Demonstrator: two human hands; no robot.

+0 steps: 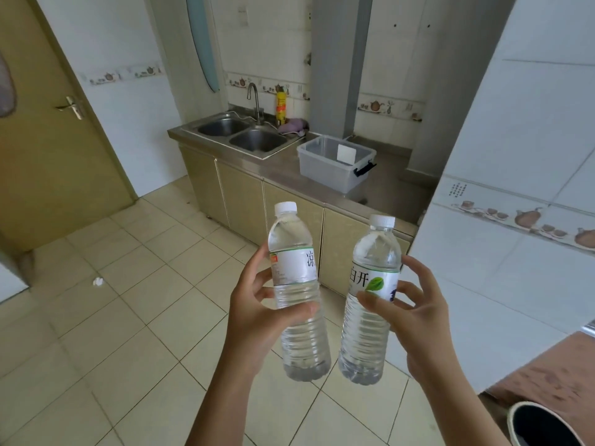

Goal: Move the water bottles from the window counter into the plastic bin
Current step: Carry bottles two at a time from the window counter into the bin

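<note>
Your loose fingertip hold could let either bottle slip while you carry both toward the plastic bin (pixel 335 165), which stands well ahead of your fingers on the counter. Your left hand (pixel 254 317) curls round the left bottle (pixel 297 294) at mid-body, thumb across its front; your right hand (pixel 418 313) pinches the right bottle (pixel 370 300) at its label.

Head camera looks forward and down, close over both hands, kitchen counter (pixel 322 178) seemingly farther ahead.
</note>
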